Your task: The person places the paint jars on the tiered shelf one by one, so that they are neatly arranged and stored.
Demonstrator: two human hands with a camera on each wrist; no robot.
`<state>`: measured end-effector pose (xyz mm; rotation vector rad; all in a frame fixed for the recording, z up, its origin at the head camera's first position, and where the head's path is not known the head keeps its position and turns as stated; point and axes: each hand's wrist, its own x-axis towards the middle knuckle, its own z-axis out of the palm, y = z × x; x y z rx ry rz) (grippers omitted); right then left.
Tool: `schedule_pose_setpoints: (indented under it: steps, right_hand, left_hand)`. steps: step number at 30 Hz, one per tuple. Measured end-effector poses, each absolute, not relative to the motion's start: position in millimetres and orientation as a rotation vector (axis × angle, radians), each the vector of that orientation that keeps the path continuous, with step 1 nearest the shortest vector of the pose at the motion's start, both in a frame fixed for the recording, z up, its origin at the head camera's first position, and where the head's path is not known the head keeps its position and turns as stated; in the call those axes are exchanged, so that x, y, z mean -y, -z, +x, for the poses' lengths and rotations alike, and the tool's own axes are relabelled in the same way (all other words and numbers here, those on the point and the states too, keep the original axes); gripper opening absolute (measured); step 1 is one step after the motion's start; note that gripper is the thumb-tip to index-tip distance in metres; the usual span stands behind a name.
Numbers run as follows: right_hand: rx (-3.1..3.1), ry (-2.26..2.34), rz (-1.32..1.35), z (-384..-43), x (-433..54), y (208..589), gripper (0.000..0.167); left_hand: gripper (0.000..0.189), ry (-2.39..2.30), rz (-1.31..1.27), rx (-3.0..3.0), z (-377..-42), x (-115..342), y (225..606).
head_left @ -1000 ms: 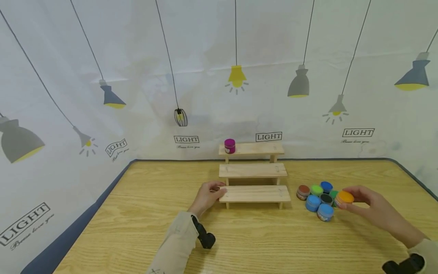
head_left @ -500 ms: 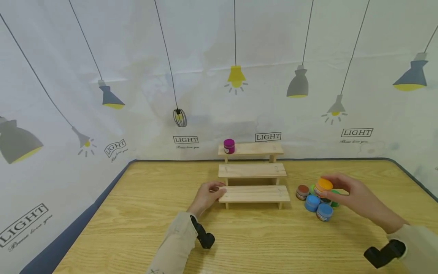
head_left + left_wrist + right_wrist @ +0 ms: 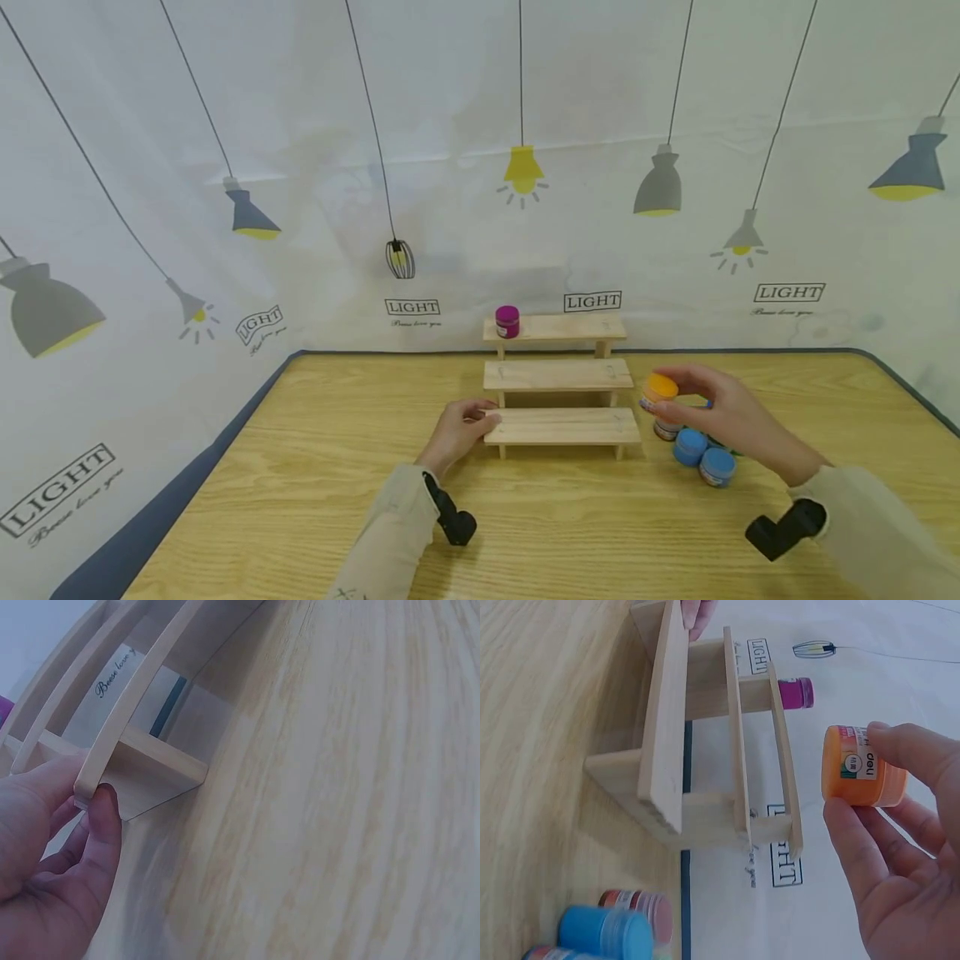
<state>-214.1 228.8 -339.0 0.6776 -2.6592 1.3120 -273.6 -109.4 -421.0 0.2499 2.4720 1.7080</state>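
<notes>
My right hand (image 3: 723,412) holds an orange paint jar (image 3: 660,392) between thumb and fingers, raised above the table right of a three-step wooden rack (image 3: 562,427). In the right wrist view the labelled orange jar (image 3: 862,766) lies across the fingertips. My left hand (image 3: 459,433) pinches the left end of the rack's lowest board; the left wrist view shows the thumb above and a finger beneath that board (image 3: 124,712). A purple jar (image 3: 507,322) stands at the left end of the top step.
Below my right hand stand two light-blue jars (image 3: 717,467) and a brown-red jar (image 3: 649,911); other jars are mostly hidden behind the hand. A white sheet printed with lamps (image 3: 450,167) hangs behind the wooden table (image 3: 562,533).
My right hand has lifted the orange jar from the right of the jar cluster and carried it left toward the rack. The left hand stays on the rack's lowest board.
</notes>
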Motion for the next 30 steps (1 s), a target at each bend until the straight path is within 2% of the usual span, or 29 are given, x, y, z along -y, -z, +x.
schedule_pose_setpoints:
  steps: [11, 18, 30]
  right_hand:
    - [2.631, -1.354, 0.684, -238, -192, 330, 0.043]
    - [2.561, -1.389, 0.714, -260, -171, 326, 0.039]
    - [2.603, -1.254, 0.662, -302, -134, 327, 0.048]
  left_hand:
    - [0.027, -1.706, 0.230, -2.489, -265, 109, 413]
    - [0.028, -1.695, 0.219, -2.509, -272, 109, 422]
    - [0.027, -1.708, 0.228, -2.505, -273, 109, 423]
